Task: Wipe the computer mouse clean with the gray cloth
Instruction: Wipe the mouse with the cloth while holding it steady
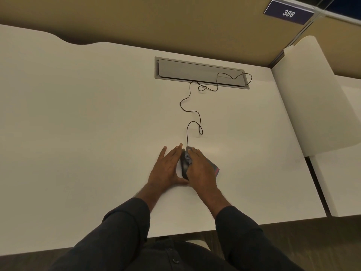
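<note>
the mouse (183, 167) sits on the white worktop (78, 124) right in front of me, near its front edge, mostly hidden between my two hands; only a dark strip of it shows. the gray cloth (188, 155) is bunched over the mouse's right side and top, and a corner with a reddish edge pokes out from under my right palm, lying on the worktop.

my right hand (201, 169) lies on top of the cloth, fingers fairly straight and pointing away from me, pressing the cloth down onto the mouse. my left hand (168, 167) is flat and open against the mouse's left side, fingers stretched forward, thumb reaching along the near end of the mouse toward my right hand.

the thin dark cable (190, 111) leaves the far end of the mouse and winds in loose loops across the worktop to the gray cable hatch (199, 72) set into the surface farther back, where it curls over the lid.

behind the worktop stands a tan partition wall (175, 22), with a dark sign (288, 12) reading 386 at the upper right. my dark sleeves (125, 227) fill the bottom of the view.
</note>
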